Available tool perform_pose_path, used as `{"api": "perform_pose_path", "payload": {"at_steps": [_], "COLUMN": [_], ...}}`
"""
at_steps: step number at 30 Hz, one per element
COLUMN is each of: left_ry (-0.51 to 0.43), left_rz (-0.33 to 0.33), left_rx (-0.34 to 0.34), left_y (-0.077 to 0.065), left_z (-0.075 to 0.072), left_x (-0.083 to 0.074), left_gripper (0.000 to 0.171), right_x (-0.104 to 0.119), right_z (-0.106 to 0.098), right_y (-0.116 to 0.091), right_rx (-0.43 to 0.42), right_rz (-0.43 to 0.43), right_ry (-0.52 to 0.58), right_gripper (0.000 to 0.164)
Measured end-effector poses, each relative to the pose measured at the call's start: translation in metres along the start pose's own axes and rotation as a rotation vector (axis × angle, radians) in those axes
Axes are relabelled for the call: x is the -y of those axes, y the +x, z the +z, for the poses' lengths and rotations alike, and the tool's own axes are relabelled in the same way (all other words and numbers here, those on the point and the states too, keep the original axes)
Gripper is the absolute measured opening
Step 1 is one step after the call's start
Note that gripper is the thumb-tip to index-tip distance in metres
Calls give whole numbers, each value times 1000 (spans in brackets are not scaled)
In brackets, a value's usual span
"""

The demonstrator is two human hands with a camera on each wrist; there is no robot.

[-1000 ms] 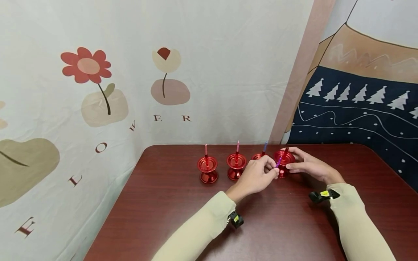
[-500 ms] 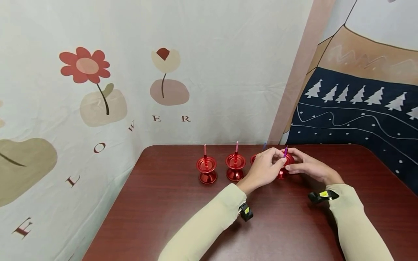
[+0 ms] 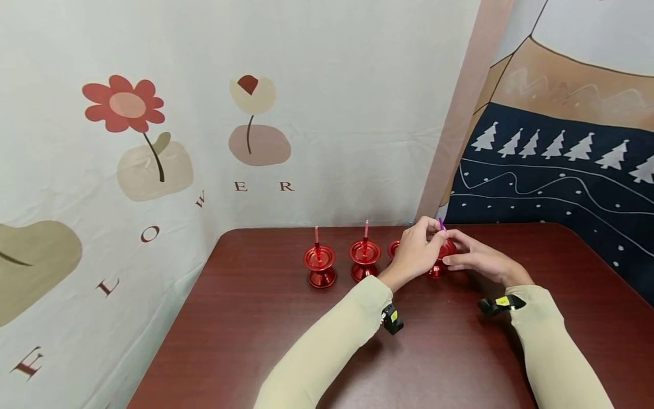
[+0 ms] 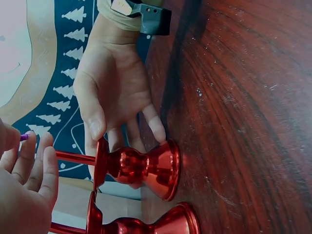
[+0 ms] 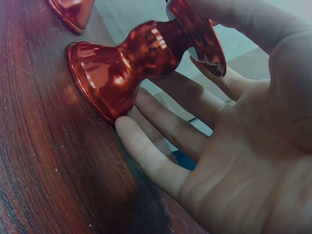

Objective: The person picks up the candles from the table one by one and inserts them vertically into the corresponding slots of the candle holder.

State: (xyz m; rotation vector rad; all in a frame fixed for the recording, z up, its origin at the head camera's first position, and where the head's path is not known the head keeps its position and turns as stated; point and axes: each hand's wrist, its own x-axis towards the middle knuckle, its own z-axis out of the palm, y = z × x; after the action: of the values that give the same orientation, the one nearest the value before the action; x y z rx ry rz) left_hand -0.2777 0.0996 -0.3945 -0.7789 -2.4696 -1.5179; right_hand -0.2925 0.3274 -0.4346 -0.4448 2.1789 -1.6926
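Note:
My left hand (image 3: pixel 416 247) pinches a slim purple candle (image 3: pixel 441 222) over the rightmost red candle holder (image 3: pixel 436 271). In the left wrist view, the purple candle's end (image 4: pixel 24 137) shows between the fingertips, close to the top of the holder's thin red stem (image 4: pixel 75 157). My right hand (image 3: pixel 482 261) holds that same holder from the right, thumb at the dish rim (image 5: pixel 204 36) and fingers around the far side of the body. The little finger (image 5: pixel 141 141) lies at the flared base, which stands on the table. The candle's lower end is hidden by the left fingers.
Two red holders (image 3: pixel 322 277) with pink candles (image 3: pixel 366 229) stand to the left on the dark wooden table (image 3: pixel 245 318). A third, with a blue candle (image 3: pixel 410 223), is mostly hidden behind my left hand. Patterned cloth (image 3: pixel 332 113) hangs behind the table.
My left hand has moved right and up with the purple candle, from beside the rightmost holder to above it. The candle now stands more upright. My right hand has stayed at the holder.

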Motion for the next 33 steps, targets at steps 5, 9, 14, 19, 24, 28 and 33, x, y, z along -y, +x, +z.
{"api": "perform_pose_path", "payload": {"at_steps": [5, 9, 14, 19, 24, 28, 33], "left_ry": [16, 35, 98, 147, 183, 203, 233], "left_rz": [-14, -19, -8, -7, 4, 18, 36], "left_rx": [-23, -27, -40, -39, -19, -6, -4], "left_y": [8, 12, 17, 21, 21, 21, 20], "left_z": [5, 10, 14, 17, 19, 20, 22], "left_x": [-2, -4, -6, -6, -4, -3, -1], "left_gripper": [18, 17, 18, 19, 19, 18, 19], "right_x": [-2, -1, 1, 3, 4, 4, 4], "right_z": [-1, -1, -1, -2, -3, -4, -4], "right_y": [1, 2, 1, 0, 0, -1, -2], "right_rx": [3, 12, 20, 28, 38, 44, 51], "right_rz": [-5, 0, 10, 23, 36, 41, 37], "right_ry": [17, 27, 26, 14, -5, -15, -9], "right_gripper": [79, 83, 80, 78, 80, 79, 74]}}
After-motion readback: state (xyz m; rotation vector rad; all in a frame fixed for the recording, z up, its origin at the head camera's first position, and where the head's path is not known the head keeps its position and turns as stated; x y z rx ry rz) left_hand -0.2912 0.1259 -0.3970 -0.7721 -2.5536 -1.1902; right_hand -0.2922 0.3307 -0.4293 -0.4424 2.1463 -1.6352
